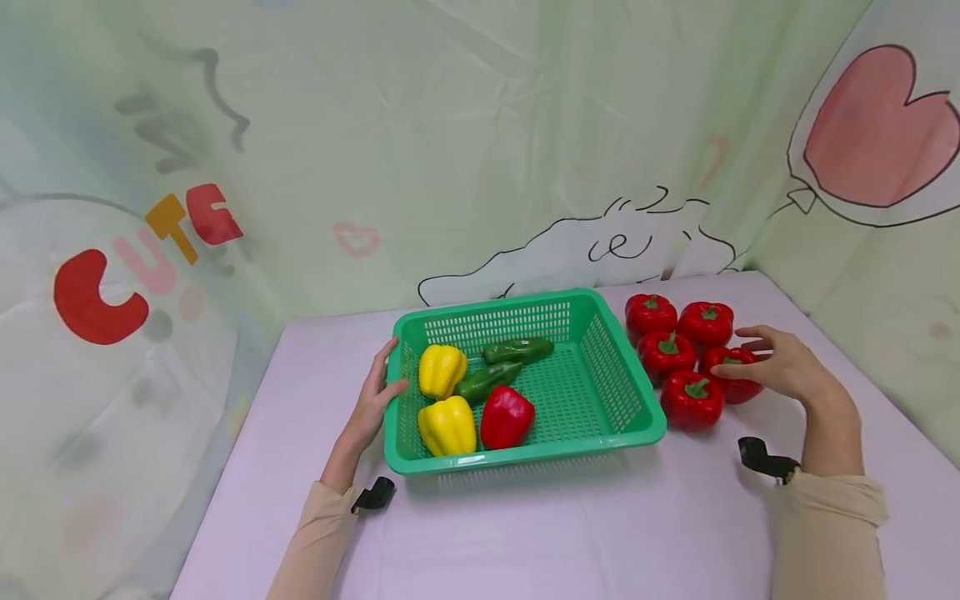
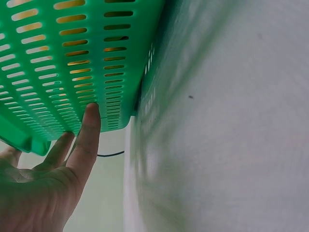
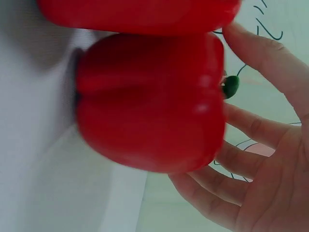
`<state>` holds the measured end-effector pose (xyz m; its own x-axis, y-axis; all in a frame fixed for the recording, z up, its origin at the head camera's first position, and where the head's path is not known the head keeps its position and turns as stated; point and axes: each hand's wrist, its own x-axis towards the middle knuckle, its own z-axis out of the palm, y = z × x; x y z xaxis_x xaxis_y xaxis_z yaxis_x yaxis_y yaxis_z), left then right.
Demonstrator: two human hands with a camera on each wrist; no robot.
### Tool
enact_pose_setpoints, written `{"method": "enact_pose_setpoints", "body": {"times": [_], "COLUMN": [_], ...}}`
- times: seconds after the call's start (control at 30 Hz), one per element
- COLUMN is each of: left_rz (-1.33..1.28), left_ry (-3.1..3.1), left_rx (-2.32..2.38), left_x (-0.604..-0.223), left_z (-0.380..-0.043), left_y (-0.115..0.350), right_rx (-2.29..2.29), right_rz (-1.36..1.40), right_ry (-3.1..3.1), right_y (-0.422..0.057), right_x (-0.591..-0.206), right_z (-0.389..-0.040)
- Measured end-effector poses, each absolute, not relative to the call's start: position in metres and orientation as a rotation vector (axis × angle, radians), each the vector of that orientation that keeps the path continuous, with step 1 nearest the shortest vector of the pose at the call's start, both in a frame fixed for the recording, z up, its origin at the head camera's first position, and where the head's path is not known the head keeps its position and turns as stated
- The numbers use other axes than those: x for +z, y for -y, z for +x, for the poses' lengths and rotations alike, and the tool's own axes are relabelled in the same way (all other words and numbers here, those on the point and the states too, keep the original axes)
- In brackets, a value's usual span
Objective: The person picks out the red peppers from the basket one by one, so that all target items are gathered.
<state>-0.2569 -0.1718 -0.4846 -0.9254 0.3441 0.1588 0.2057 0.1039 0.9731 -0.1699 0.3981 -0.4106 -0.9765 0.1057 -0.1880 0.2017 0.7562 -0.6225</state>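
Note:
A green plastic basket stands on the table with two yellow bell peppers, two dark green elongated vegetables and a red bell pepper inside. My left hand holds its left side, thumb over the rim; the left wrist view shows fingers against the slotted outer wall. To the right of the basket, my right hand spreads around the rightmost red bell pepper of a group. Its thumb and fingers are apart, around the stem end, and the pepper sits on the table.
Several more red bell peppers cluster between the basket and my right hand, close together. A pale cloth covers the table. Behind it hangs a printed curtain along the table's back edge.

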Motion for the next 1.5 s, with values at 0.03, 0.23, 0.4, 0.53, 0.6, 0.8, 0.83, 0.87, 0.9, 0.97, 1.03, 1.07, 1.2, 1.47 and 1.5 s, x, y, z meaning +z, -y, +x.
{"method": "enact_pose_setpoints", "body": {"times": [0.03, 0.23, 0.4, 0.53, 0.6, 0.8, 0.83, 0.87, 0.9, 0.97, 1.03, 1.07, 1.2, 1.47, 1.5], "left_rz": [0.563, 0.541, 0.542, 0.532, 0.531, 0.545, 0.545, 0.548, 0.549, 0.547, 0.555, 0.559, 0.563, 0.568, 0.572], "left_ry": [-2.255, -2.254, -2.254, -2.266, -2.272, -2.254, -2.246, -2.246, -2.245, -2.247, -2.261, -2.263, -2.256, -2.251, -2.250], "left_rx": [1.952, 1.938, 1.925, 1.895, 1.891, 1.931, 1.940, 1.945, 1.952, 1.966, 1.963, 1.964, 1.960, 1.958, 1.959], "left_x": [-0.485, -0.487, -0.474, -0.458, -0.454, -0.464, -0.468, -0.472, -0.476, -0.484, -0.487, -0.487, -0.487, -0.484, -0.484], "left_z": [-0.256, -0.252, -0.245, -0.235, -0.232, -0.238, -0.240, -0.243, -0.246, -0.251, -0.253, -0.254, -0.255, -0.258, -0.258], "left_y": [0.172, 0.172, 0.172, 0.170, 0.170, 0.171, 0.172, 0.173, 0.173, 0.174, 0.173, 0.173, 0.171, 0.172, 0.172], "right_rx": [-1.021, -1.003, -0.979, -0.997, -1.034, -1.081, -1.076, -1.081, -1.081, -1.064, -1.039, -1.025, -0.931, -0.812, -0.812], "right_rz": [0.241, 0.255, 0.246, 0.103, -0.001, -0.294, -0.334, -0.363, -0.384, -0.409, -0.397, -0.380, -0.324, -0.436, -0.458], "right_ry": [-2.811, -2.916, -3.082, -3.192, -3.207, -3.136, -3.118, -3.096, -3.074, -3.038, -3.008, -2.992, -2.944, -2.867, -2.858], "right_y": [-0.398, -0.391, -0.362, -0.323, -0.301, -0.232, -0.220, -0.209, -0.198, -0.178, -0.161, -0.154, -0.141, -0.136, -0.136], "right_x": [-0.411, -0.407, -0.387, -0.369, -0.362, -0.358, -0.361, -0.365, -0.369, -0.380, -0.390, -0.394, -0.409, -0.417, -0.417], "right_z": [-0.169, -0.165, -0.165, -0.167, -0.167, -0.165, -0.165, -0.166, -0.166, -0.166, -0.167, -0.167, -0.167, -0.169, -0.170]}}
